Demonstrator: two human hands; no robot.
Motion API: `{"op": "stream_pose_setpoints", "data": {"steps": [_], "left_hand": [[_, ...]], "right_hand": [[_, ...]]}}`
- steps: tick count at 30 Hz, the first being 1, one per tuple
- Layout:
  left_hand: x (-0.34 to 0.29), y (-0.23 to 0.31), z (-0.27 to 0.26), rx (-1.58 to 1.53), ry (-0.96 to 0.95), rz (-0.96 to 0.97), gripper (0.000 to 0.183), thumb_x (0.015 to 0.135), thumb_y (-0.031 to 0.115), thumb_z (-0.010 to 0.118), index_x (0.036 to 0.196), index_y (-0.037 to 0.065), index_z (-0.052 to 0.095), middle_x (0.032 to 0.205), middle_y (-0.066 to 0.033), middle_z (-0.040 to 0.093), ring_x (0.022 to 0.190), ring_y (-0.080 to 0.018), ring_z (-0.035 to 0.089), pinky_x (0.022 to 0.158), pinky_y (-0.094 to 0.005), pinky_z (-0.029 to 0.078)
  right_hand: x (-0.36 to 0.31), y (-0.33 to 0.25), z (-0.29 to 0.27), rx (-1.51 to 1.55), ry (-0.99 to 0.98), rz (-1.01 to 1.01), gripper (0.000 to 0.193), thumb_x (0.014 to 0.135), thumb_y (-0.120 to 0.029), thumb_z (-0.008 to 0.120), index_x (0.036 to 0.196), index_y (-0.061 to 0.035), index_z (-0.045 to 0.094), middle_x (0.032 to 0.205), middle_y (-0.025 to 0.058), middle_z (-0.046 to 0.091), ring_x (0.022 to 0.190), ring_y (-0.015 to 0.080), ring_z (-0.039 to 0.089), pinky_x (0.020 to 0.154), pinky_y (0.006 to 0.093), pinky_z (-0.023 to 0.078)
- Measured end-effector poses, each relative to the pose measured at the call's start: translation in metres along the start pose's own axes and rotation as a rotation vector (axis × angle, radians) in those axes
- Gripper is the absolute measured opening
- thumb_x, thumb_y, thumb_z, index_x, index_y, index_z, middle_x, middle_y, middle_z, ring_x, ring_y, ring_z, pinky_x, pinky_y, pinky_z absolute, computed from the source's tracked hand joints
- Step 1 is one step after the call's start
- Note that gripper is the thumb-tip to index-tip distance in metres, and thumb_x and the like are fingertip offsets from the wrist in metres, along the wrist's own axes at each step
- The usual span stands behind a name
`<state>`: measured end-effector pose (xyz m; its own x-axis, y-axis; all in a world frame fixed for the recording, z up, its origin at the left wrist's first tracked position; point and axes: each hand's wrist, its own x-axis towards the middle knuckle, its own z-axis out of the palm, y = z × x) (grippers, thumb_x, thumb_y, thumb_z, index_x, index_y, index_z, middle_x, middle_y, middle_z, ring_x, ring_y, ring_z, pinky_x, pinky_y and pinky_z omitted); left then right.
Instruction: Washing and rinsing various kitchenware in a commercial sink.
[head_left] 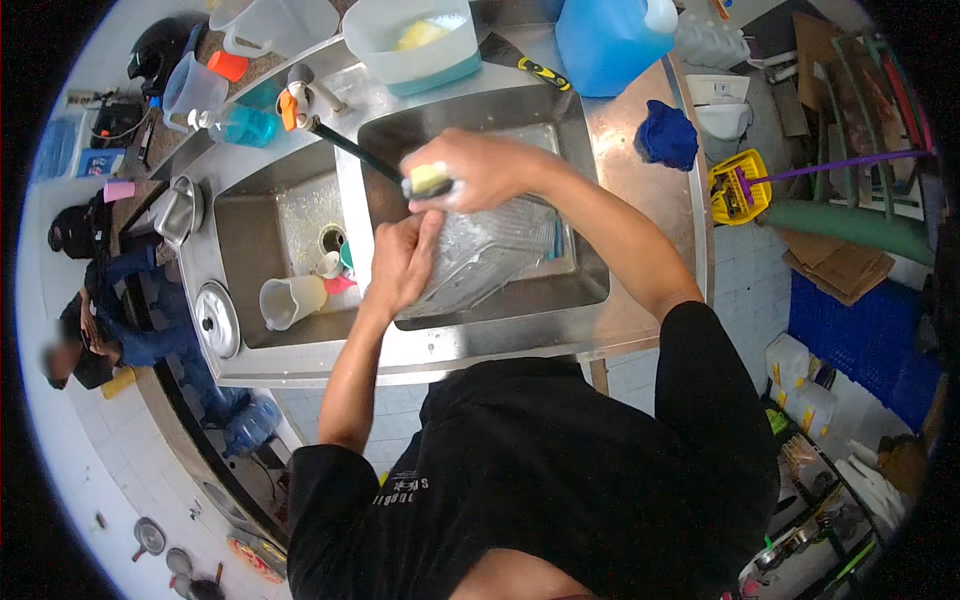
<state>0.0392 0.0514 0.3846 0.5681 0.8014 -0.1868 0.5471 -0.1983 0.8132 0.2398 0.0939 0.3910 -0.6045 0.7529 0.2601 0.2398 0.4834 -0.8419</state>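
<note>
Over the right-hand basin of a steel sink (365,215), a large clear plastic container (480,255) lies tilted, wet and streaked with suds. My left hand (403,262) is closed on its left edge, thumb up along the rim. My right hand (480,172) grips a soapy yellow sponge (430,178) right at the container's upper left end, with foam on the fingers. A dark green hose (350,148) runs from the tap (297,98) toward the sponge; its end is hidden near my right hand.
The left basin holds a translucent measuring jug (290,302) and small cups. Behind stand a tub of soapy water (412,50), a scraper (525,65) and a blue jerrycan (612,45). A blue cloth (667,135) lies right; a pot lid (217,320) left. Another person (100,345) sits far left.
</note>
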Motion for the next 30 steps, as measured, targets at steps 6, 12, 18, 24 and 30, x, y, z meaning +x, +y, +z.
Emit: {"op": "stream_pose_setpoints", "data": {"steps": [6, 12, 18, 24, 30], "left_hand": [[-0.006, -0.051, 0.008, -0.559, 0.608, -0.280, 0.056, 0.097, 0.040, 0.043, 0.054, 0.004, 0.045, 0.051, 0.0052, 0.042, 0.048, -0.0061, 0.032, 0.043, -0.0277, 0.026], [0.005, -0.089, 0.046, -1.113, 0.656, -0.492, 0.043, 0.097, 0.041, 0.040, 0.101, 0.002, 0.059, 0.082, -0.0083, 0.062, 0.069, -0.0178, 0.061, 0.064, -0.0294, 0.052], [0.012, -0.140, 0.077, -1.428, 0.527, -0.615, 0.040, 0.095, 0.026, 0.032, 0.118, 0.000, 0.052, 0.112, -0.0156, 0.059, 0.098, -0.0297, 0.059, 0.085, -0.0426, 0.050], [0.034, -0.149, 0.159, -1.962, 0.496, -0.666, 0.049, 0.096, 0.028, 0.022, 0.137, 0.004, 0.037, 0.138, -0.0118, 0.043, 0.125, -0.0290, 0.043, 0.104, -0.0417, 0.036], [0.033, -0.195, 0.189, -1.329, 0.506, -0.414, 0.053, 0.097, 0.035, 0.020, 0.137, 0.005, 0.038, 0.138, -0.0120, 0.043, 0.125, -0.0276, 0.043, 0.104, -0.0398, 0.037]], "right_hand": [[-0.077, 0.022, 0.001, 0.442, 0.216, 0.439, 0.027, 0.080, -0.025, 0.073, 0.085, -0.0030, 0.058, 0.073, 0.0013, 0.058, 0.069, 0.0118, 0.053, 0.062, 0.0286, 0.046], [-0.097, 0.020, 0.059, 1.048, 0.801, 0.517, 0.036, 0.078, -0.018, 0.074, 0.099, 0.0025, 0.054, 0.069, 0.0055, 0.059, 0.051, 0.0163, 0.057, 0.041, 0.0301, 0.047], [-0.112, -0.003, 0.092, 0.863, 1.053, 0.656, 0.025, 0.083, -0.009, 0.068, 0.097, 0.0031, 0.051, 0.069, 0.0086, 0.063, 0.057, 0.0141, 0.060, 0.050, 0.0280, 0.050], [-0.084, 0.016, 0.165, 0.216, 1.483, 0.864, 0.028, 0.083, -0.019, 0.070, 0.077, -0.0025, 0.048, 0.063, 0.0020, 0.055, 0.055, 0.0101, 0.052, 0.053, 0.0266, 0.042], [-0.116, 0.005, 0.172, -0.098, 0.770, 1.012, 0.029, 0.080, -0.018, 0.072, 0.074, -0.0047, 0.046, 0.060, 0.0086, 0.047, 0.054, 0.0138, 0.044, 0.049, 0.0310, 0.038]]}}
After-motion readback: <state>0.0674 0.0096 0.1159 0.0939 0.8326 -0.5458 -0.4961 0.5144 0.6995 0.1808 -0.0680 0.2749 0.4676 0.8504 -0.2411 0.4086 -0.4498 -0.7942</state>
